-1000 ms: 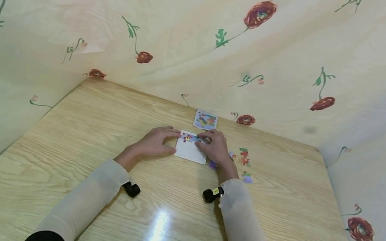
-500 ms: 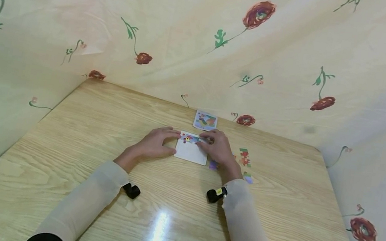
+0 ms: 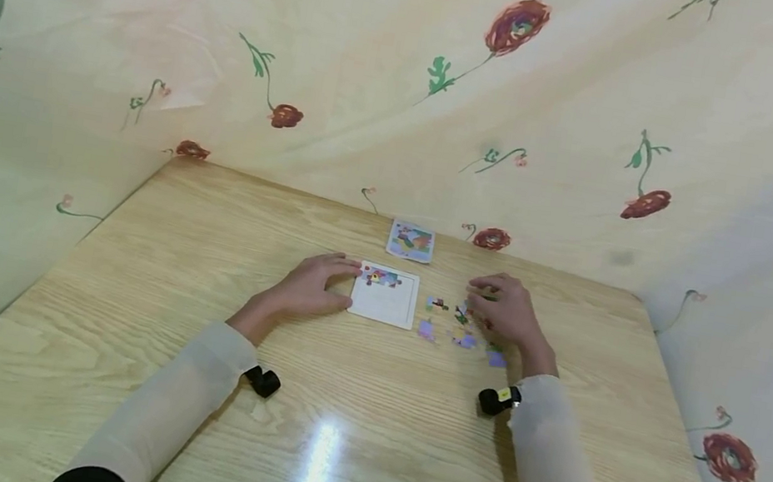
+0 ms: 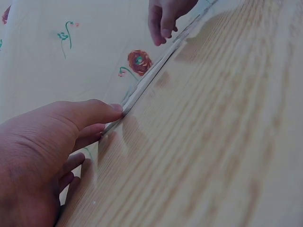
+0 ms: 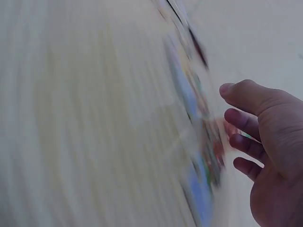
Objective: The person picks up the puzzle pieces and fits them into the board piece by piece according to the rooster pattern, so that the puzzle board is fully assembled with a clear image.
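A white puzzle board (image 3: 382, 306) lies flat on the table, with joined colourful pieces (image 3: 381, 277) along its upper left. My left hand (image 3: 309, 286) rests at the board's left edge, thumb near the lower corner and fingers near the upper one. In the left wrist view, the thumb (image 4: 97, 111) touches the thin board edge (image 4: 147, 78). My right hand (image 3: 508, 311) hovers over the loose puzzle pieces (image 3: 464, 340) right of the board. The right wrist view shows its fingers (image 5: 246, 123) loosely bent, with nothing between them; the pieces there are blurred.
Behind the board lies a picture card (image 3: 411, 241), near the table's back edge. Flowered cloth (image 3: 354, 59) hangs round the back and sides of the wooden table (image 3: 234, 436). A purple piece (image 3: 426, 330) lies close to the board's right edge.
My right hand has left the joined pieces at the board's top and moved right over the loose ones. The board's right side is uncovered. My left hand stays at the left edge.
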Available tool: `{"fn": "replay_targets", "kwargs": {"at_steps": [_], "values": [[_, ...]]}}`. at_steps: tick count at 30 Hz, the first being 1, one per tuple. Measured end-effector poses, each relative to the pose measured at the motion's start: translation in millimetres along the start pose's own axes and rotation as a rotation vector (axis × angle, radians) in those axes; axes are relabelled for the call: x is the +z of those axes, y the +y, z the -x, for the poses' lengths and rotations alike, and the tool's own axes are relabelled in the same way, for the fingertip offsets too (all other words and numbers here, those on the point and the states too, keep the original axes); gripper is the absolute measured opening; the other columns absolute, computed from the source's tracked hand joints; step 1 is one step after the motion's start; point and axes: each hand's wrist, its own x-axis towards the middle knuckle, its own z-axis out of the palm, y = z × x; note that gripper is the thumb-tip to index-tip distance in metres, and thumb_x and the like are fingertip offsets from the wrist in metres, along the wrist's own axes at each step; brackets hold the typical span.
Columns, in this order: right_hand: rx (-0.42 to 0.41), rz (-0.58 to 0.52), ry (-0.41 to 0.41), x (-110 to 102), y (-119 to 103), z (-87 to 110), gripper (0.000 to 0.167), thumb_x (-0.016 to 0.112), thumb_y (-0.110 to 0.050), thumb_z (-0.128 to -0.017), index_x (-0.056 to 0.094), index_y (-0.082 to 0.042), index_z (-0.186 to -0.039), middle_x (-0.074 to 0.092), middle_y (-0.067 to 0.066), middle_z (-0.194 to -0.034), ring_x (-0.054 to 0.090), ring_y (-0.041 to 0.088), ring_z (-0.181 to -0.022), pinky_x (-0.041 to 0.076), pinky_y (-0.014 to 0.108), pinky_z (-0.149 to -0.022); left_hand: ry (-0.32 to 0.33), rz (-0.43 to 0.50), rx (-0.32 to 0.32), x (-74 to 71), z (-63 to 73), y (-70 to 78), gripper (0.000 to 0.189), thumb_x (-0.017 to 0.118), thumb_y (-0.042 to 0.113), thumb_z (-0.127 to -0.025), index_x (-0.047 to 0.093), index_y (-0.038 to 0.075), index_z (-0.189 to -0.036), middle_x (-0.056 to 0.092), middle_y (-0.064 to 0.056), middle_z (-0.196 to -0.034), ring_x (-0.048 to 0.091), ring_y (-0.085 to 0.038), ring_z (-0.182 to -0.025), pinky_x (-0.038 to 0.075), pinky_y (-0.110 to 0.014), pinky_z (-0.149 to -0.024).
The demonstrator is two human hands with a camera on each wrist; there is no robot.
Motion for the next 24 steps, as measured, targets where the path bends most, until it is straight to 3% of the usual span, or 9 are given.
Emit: {"fn": "replay_targets", "kwargs": {"at_steps": [9, 15, 24], "values": [[0.057, 0.022, -0.053, -28.3, 22.3, 12.6, 0.039, 0.066, -0.03, -0.102, 0.069, -0.007, -0.133, 0.062, 0.02, -0.133, 0.057, 0.039, -0.119, 0.05, 0.057, -0.098, 0.014, -0.023, 0.023, -0.1, 0.3, -1.4, 0.06, 0.069, 0.034, -0.093, 0.057, 0.022, -0.15, 0.048, 0.006, -0.161, 0.027, -0.029, -0.159, 0.018, -0.064, -0.127], [0.037, 0.028, -0.073, -31.5, 28.9, 14.7, 0.039, 0.066, -0.028, -0.102, 0.068, -0.006, -0.134, 0.063, 0.021, -0.132, 0.059, 0.038, -0.118, 0.05, 0.057, -0.099, 0.011, -0.022, 0.023, 0.4, 0.2, -1.9, 0.06, 0.069, 0.035, -0.093, 0.056, 0.021, -0.15, 0.048, 0.005, -0.161, 0.027, -0.029, -0.159, 0.018, -0.064, -0.127], [0.008, -0.012, -0.115, -32.8, 33.0, 17.5, 0.04, 0.063, -0.021, -0.104, 0.063, -0.002, -0.139, 0.056, 0.023, -0.14, 0.05, 0.043, -0.13, 0.043, 0.064, -0.109, 0.01, -0.042, 0.027, -0.8, 0.5, -1.2, 0.06, 0.068, 0.035, -0.093, 0.056, 0.02, -0.15, 0.048, 0.004, -0.161, 0.028, -0.028, -0.159, 0.019, -0.063, -0.128]]}}
